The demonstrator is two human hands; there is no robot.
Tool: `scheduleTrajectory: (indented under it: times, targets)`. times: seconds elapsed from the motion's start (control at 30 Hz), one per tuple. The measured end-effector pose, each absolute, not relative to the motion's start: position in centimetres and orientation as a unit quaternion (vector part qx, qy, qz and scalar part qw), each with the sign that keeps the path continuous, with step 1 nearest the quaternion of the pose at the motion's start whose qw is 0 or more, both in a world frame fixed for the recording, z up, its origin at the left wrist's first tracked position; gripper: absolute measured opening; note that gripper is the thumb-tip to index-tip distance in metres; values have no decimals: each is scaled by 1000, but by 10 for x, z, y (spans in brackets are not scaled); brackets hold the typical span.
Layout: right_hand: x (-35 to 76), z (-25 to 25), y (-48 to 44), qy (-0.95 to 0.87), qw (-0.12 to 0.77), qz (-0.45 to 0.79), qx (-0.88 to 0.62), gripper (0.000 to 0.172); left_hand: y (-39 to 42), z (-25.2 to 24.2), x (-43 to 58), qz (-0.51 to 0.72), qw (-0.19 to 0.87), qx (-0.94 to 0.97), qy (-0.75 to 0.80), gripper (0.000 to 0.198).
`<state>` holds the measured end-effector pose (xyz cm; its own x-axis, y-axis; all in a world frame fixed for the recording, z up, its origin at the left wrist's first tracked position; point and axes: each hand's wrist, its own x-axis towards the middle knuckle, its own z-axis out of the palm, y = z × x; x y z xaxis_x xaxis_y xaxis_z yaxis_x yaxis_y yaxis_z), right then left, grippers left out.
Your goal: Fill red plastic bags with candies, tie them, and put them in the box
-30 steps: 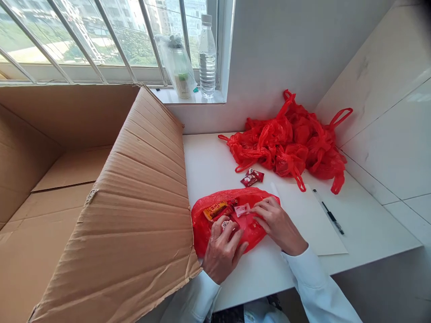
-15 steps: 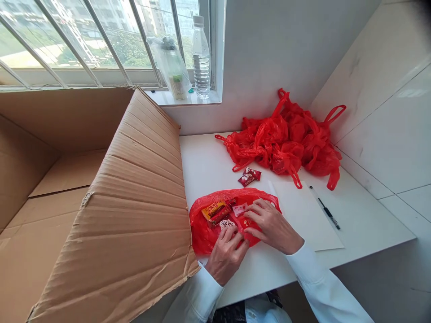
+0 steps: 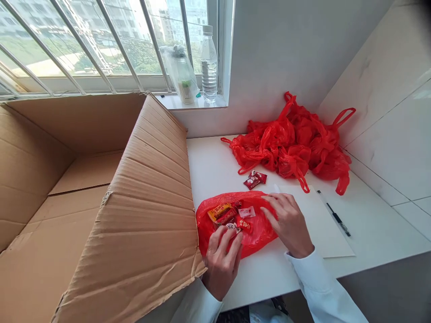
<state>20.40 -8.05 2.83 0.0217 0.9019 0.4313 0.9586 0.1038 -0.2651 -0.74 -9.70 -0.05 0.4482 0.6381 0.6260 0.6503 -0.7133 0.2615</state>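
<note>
A red plastic bag (image 3: 259, 242) lies spread wide on the white table, several small wrapped sweets inside. Among them are a yellow-wrapped sweet (image 3: 219, 211), a dark red one (image 3: 226, 216), a pale pink one (image 3: 247, 212) and a bright red one (image 3: 244, 224). My left hand (image 3: 222, 258) rests over the bag's near side, fingers bent and apart, the tips by a white-lettered sweet (image 3: 233, 227). At the bag's right rim is my right hand (image 3: 288, 220), thumb and fingers apart, the fingertips touching the plastic.
Two dark red sweets (image 3: 255, 179) lie beyond the bag. A heap of red plastic bags (image 3: 289, 143) is against the wall. To the right are white paper (image 3: 319, 233) and a pen (image 3: 338, 219). A large open cardboard box (image 3: 151, 202) stands left; a water bottle (image 3: 209, 67) is on the sill.
My right hand has moved from over the sweets out to the bag's right rim, uncovering the pink and bright red sweets. My left hand stays at the near side. The view has shifted slightly.
</note>
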Motion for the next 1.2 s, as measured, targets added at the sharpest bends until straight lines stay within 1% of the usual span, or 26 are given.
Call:
scheduleTrajectory:
  times: [0.07, 0.13, 0.17, 0.2, 0.27, 0.37, 0.43, 0.57, 0.67, 0.73, 0.87, 0.97, 1.03, 1.07, 1.13, 1.2]
  targets:
    - [219, 24, -80, -673, 249, -64, -694, 41, -105, -2, -14, -356, 4, -833, -423, 35]
    - [231, 19, -82, -652, 242, -19, -719, 54, -119, -7, -25, -320, -6, -840, -439, 42]
    - [235, 16, -83, -639, 236, 20, -731, 57, -127, -11, -32, -299, -6, -848, -438, 45]
    - [238, 15, -85, -626, 230, 64, -743, 57, -136, -15, -40, -271, -1, -859, -434, 48]
    - [242, 15, -90, -596, 224, 139, -759, 48, -154, -25, -54, -234, 21, -878, -418, 51]
    - [245, 22, -95, -556, 268, 194, -763, 39, -171, -33, -60, -210, 17, -860, -464, 56]
    - [248, 28, -97, -530, 322, 213, -755, 41, -171, -33, -52, -226, -23, -811, -539, 57]
    - [259, 36, -100, -467, 431, 256, -728, 46, -145, -23, -26, -322, -164, -676, -642, 58]
    - [264, 43, -104, -422, 508, 340, -669, 54, -118, -15, -12, -401, -250, -596, -649, 57]
    - [264, 49, -106, -409, 543, 390, -621, 62, -107, -13, -6, -440, -295, -562, -635, 56]
    - [259, 51, -107, -426, 559, 438, -561, 74, -102, -17, 1, -461, -354, -533, -615, 51]
    - [257, 42, -104, -449, 538, 399, -591, 73, -104, -20, 1, -462, -356, -537, -609, 48]
    - [256, 38, -103, -472, 506, 320, -647, 67, -103, -20, -2, -467, -347, -541, -607, 51]
    - [255, 38, -103, -485, 487, 257, -680, 63, -102, -20, -3, -467, -334, -550, -606, 53]
    - [250, 44, -105, -502, 456, 89, -729, 56, -100, -21, -4, -462, -289, -579, -606, 53]
    - [241, 54, -107, -515, 446, -52, -730, 43, -98, -21, -3, -452, -244, -609, -605, 52]
